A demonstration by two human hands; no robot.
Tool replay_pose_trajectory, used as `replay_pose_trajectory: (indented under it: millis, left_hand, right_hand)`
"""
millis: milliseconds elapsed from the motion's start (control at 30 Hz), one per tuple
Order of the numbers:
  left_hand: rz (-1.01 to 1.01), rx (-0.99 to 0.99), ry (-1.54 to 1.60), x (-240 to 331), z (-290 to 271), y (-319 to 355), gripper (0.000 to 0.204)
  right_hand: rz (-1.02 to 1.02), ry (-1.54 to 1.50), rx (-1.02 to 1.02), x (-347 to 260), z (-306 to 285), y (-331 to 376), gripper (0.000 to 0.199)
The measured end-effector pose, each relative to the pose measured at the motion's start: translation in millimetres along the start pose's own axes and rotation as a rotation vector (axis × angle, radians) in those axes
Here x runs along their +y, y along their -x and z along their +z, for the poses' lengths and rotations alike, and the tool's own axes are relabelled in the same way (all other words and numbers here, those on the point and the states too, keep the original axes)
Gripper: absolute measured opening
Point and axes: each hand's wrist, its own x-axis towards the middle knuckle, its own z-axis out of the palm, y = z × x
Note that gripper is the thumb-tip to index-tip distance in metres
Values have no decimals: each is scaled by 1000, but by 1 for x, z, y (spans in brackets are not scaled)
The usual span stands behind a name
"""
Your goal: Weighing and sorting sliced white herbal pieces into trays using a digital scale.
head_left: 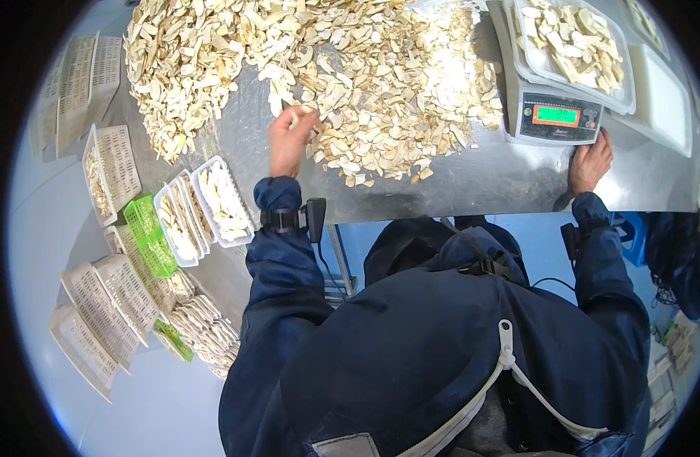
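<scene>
Plainly, a grey metal worktop [472, 188] spreads below my view, smooth and streaked with glare, over a pale blue floor [356, 245]. Slices [388, 107] lie heaped across its far half: thin, dry-looking, cream to brown, many curved or ragged at the rim. My left hand [295, 135] is at their near edge, fingers curled; I cannot tell whether they close on a slice. My right hand [591, 162] is against the near right corner of the scale [557, 131], its grip partly hidden, so I cannot tell that either. On the scale sits a clear plastic tub [628, 76] of larger slices. At left I see slim filled trays [241, 235], a green slotted crate [158, 245] and off-white perforated baskets [129, 297].
</scene>
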Motion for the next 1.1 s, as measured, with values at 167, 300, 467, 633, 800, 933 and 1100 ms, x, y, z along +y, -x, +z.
replay_pose_trajectory:
  millis: [167,300,467,633,800,933,1100]
  left_hand:
    - [-61,-87,770,-17,-7,26,11]
    - [-152,-100,381,-21,13,12,19]
    - [144,109,-506,-18,45,3,29]
    - [121,94,-531,-4,54,4,28]
    - [-57,120,-76,5,38,7,22]
    - [132,108,-356,31,51,-2,17]
    - [189,69,-295,89,82,-11,14]
  right_hand:
    - [-13,-5,1,-5,-1,-1,39]
    - [-22,1,8,-7,-2,-1,38]
    - [-53,-11,38,-4,1,-1,38]
    - [-21,14,46,-5,-2,-2,38]
    - [24,-12,58,-17,-5,-2,38]
    - [62,-56,12,-19,-12,-1,39]
    - [109,-88,-4,-22,-16,-4,39]
